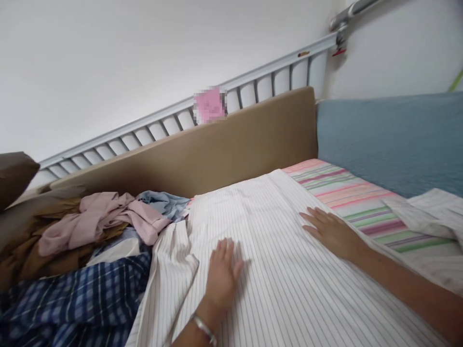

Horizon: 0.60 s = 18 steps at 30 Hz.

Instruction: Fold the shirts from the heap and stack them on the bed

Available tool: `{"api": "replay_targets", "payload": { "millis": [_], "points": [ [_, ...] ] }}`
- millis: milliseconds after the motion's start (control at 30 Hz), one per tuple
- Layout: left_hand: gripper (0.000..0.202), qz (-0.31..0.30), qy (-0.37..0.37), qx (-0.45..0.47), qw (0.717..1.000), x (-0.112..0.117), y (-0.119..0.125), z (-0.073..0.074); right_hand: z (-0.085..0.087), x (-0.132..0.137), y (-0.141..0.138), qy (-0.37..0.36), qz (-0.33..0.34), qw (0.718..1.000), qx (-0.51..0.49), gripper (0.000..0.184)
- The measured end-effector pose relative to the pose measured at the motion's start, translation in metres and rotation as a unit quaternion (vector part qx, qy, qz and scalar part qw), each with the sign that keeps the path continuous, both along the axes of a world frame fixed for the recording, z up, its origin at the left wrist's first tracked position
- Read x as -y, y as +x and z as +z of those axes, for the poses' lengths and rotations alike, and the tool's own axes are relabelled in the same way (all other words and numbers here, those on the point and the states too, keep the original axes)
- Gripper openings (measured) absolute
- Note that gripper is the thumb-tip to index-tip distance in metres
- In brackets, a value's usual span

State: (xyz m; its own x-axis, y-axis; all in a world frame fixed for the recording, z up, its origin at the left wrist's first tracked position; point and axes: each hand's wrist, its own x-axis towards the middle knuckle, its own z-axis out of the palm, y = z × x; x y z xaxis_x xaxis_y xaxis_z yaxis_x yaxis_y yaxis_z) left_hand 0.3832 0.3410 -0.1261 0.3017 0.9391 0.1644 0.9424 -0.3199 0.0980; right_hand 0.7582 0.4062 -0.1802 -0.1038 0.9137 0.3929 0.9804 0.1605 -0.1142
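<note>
A white shirt with thin dark stripes (267, 270) is spread out before me, its back part reaching the tan board. One sleeve (170, 279) lies rumpled along its left side. My left hand (223, 274) is at the middle-left of the shirt, palm down, fingers stretched forward; a metal bracelet (204, 329) circles that wrist. Near the shirt's right edge, my right hand (334, 233) rests palm down with its fingers spread. Neither hand grips anything. White striped cloth (430, 214) also lies at the far right; how it joins the shirt cannot be made out.
Clothes are heaped on the left: a pink garment (104, 217), a brown one (68, 262) and blue plaid cloth (79, 294). A striped multicolour sheet (361, 202) shows at right. A tan padded board (217, 156) and a blue panel (390, 140) border the surface.
</note>
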Motion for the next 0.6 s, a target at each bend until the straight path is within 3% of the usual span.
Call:
{"api": "replay_targets", "payload": {
  "millis": [67,133,200,300,367,467,600],
  "points": [
    [0.052,-0.028,0.013,-0.01,0.999,-0.031,0.017,-0.003,-0.01,0.002,0.0,-0.001,-0.007,1.0,0.009,0.059],
    [0.051,0.02,0.023,-0.026,0.999,-0.063,0.007,-0.005,-0.011,0.003,0.001,-0.004,-0.006,1.0,0.018,0.058],
    [0.052,0.103,0.023,-0.033,0.994,-0.091,-0.028,-0.007,-0.008,0.003,0.002,-0.007,-0.003,1.0,0.026,0.058],
    [0.051,0.161,0.021,-0.029,0.986,-0.117,-0.09,-0.004,-0.007,0.002,0.004,-0.008,-0.003,0.999,0.033,0.059],
    [0.051,0.178,0.026,-0.031,0.983,-0.123,-0.107,0.005,-0.009,0.001,0.005,-0.004,-0.004,1.0,0.029,0.059],
    [0.051,0.154,0.054,-0.038,0.986,-0.125,-0.075,0.018,-0.013,0.001,0.006,0.002,0.0,1.0,0.022,0.058],
    [0.05,-0.008,0.05,-0.047,0.998,-0.135,0.002,0.009,-0.01,0.002,0.007,0.005,0.009,0.999,0.035,0.056]
  ]
}}
